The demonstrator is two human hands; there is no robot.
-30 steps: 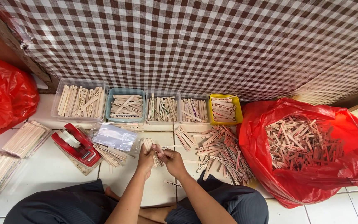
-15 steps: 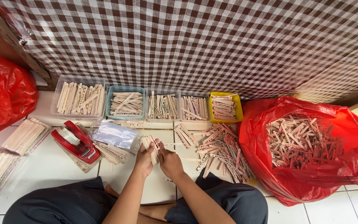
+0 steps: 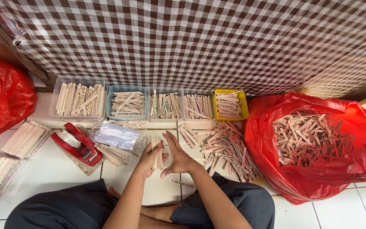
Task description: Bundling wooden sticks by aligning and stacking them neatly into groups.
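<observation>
2 hands meet just below the frame's middle: the left hand (image 3: 148,157) grips a small bundle of wooden sticks (image 3: 158,153), its long axis running up-down in the frame, while the right hand (image 3: 177,155), fingers spread flat, presses against the bundle's right side. Loose printed sticks (image 3: 227,146) lie right of it, nearer the right hand; a red tape dispenser (image 3: 76,143) sits left

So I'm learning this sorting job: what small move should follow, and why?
Probably press the right hand against the stick bundle that the left hand holds upright, squaring its edges; the right palm is open beside it, and the red tape dispenser lies close.
</observation>
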